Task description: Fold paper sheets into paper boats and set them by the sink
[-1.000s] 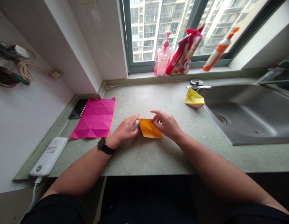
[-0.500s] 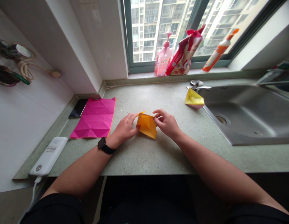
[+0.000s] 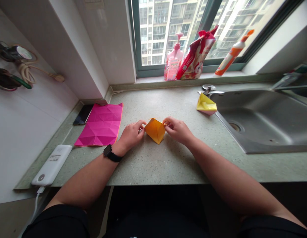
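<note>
Paper [image 3: 155, 131], orange diamond, left hand [image 3: 130, 135], right hand [image 3: 177, 130]

Orange paper [image 3: 155, 131]: side corners buried in left hand [image 3: 130, 135] and right hand [image 3: 177, 130], fingers' hold on them mostly hidden. Watch [image 3: 108, 150]: face too dark and small to read. Power bank [image 3: 52, 164]: print too small to read. Pouch [image 3: 196, 56] on sill: label blurred. Sink [image 3: 279, 152]: far end cut off by right edge. Dark items [image 3: 6, 77] on wall: cut off by left edge, kind unclear. Towers [image 3: 165, 33] outside: tops cut off by upper edge, details washed out.
</note>
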A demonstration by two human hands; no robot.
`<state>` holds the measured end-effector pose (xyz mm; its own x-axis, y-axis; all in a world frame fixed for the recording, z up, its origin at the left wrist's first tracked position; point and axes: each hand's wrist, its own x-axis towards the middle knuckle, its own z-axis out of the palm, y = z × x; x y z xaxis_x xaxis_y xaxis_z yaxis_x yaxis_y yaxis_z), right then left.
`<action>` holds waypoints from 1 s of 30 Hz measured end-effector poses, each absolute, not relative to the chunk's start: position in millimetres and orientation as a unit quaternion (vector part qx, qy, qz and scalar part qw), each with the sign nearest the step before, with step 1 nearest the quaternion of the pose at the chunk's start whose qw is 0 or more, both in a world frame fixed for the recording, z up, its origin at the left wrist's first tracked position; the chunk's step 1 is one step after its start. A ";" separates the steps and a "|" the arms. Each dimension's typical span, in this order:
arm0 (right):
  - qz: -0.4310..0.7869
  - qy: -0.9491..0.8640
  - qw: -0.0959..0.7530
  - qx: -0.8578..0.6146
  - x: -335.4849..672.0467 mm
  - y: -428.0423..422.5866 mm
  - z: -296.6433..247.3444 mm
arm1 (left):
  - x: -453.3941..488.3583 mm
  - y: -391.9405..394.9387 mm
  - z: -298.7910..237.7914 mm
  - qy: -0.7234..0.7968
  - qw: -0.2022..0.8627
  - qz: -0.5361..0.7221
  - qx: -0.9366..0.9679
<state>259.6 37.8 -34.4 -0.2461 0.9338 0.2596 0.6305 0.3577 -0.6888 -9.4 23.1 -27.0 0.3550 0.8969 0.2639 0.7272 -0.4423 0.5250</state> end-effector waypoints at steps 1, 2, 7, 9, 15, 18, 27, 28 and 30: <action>0.227 -0.766 0.326 -0.505 260.7 38.6 -34.8 | -10.1 24.1 -27.8 0.500 0.156 0.265 0.810; 0.222 -0.777 0.324 -0.492 262.0 39.3 -35.1 | -10.7 24.9 -28.5 0.496 0.151 0.266 0.812; 0.192 -0.809 0.328 -0.448 266.8 41.9 -36.3 | -12.8 26.8 -30.9 0.478 0.124 0.263 0.829; 0.190 -0.815 0.326 -0.440 267.4 42.2 -36.7 | -13.4 27.3 -31.6 0.469 0.109 0.253 0.839; 0.168 -0.851 0.275 -0.416 271.9 44.4 -39.3 | -15.5 29.1 -35.4 0.439 0.082 0.219 0.867; 0.164 -0.871 0.246 -0.393 276.7 46.4 -41.2 | -15.6 28.6 -36.4 0.432 0.077 0.212 0.873; 0.163 -0.883 0.177 -0.404 277.3 49.3 -39.9 | -11.5 24.9 -30.5 0.417 0.125 0.191 0.880; 0.164 -0.882 0.174 -0.406 276.1 48.7 -38.8 | -10.7 24.0 -29.3 0.421 0.129 0.193 0.877; 0.168 -0.880 0.175 -0.409 273.3 46.7 -36.6 | -8.7 22.1 -27.2 0.424 0.139 0.203 0.872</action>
<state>273.3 46.7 -36.6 -0.6041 0.7786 0.1696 0.6614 0.6086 -0.4383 -8.7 22.1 -27.2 0.5579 0.7954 0.2370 0.6827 -0.6022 0.4139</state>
